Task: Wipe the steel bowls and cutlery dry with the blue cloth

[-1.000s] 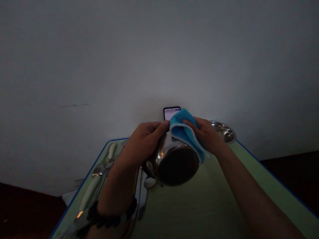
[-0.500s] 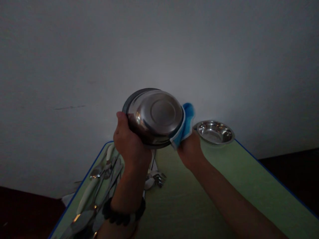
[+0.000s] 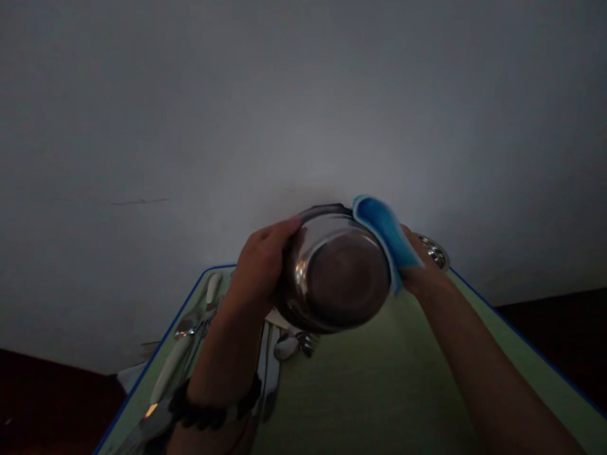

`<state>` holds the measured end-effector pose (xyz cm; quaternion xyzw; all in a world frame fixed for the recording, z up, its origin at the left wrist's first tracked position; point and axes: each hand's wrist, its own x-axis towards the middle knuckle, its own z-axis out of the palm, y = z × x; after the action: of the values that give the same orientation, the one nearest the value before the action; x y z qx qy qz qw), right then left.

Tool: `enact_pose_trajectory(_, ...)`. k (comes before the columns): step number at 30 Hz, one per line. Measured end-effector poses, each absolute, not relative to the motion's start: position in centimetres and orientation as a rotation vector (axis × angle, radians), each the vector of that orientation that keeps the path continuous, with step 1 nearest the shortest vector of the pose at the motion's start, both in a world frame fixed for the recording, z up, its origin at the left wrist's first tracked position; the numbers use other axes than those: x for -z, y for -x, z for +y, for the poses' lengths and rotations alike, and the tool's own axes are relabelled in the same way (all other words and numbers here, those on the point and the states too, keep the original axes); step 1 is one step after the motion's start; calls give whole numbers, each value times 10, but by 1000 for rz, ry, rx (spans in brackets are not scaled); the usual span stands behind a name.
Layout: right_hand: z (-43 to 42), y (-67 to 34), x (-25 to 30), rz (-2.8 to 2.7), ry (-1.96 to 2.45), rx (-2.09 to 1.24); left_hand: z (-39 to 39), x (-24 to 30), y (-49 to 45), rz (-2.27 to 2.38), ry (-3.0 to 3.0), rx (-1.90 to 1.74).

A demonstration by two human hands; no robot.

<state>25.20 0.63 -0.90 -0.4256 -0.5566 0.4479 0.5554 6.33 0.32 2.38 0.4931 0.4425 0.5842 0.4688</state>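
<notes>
A shiny metal bowl [image 3: 348, 278] is held up above the table, tilted so that its round base faces me. My left hand [image 3: 263, 262] grips its left side, with the thumb along the outer wall near the rim. On the right, my right hand [image 3: 417, 262] holds a blue cloth [image 3: 386, 230] with a pale edge against the bowl's side. The cloth and the bowl hide most of the right fingers. The inside of the bowl is turned away from view.
The green table [image 3: 379, 392] has a blue edge and meets a grey wall [image 3: 303, 101]. Several spoons and other cutlery lie at the left, among them a spoon [image 3: 286, 346] and a fork [image 3: 308, 342] below the bowl. Another metal bowl [image 3: 434, 251] stands behind my right hand.
The bowl has come lower and to the right, and its base now faces me more squarely. My right hand and the cloth have moved right, partly covering the other bowl.
</notes>
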Motion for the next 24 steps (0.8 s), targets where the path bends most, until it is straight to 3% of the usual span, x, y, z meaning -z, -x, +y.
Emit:
enact_pose_trajectory(7,-12,-254,-6,-1650,1126,-1058,-8,-27,-61,1089,-1697,-853)
enact_pose_trajectory(10,-16,-244,-9,-1687,1171,-1015,-8,-27,-62,1068,-1826,-801)
enact_pose_trajectory(20,-4,-238,-5,-1005,937,-1010,-1,-20,-71,1047,-1225,-1567)
enact_pose_trajectory(24,-9,-220,-2,-1000,1001,-933,12,-9,-77,987,-894,-1901)
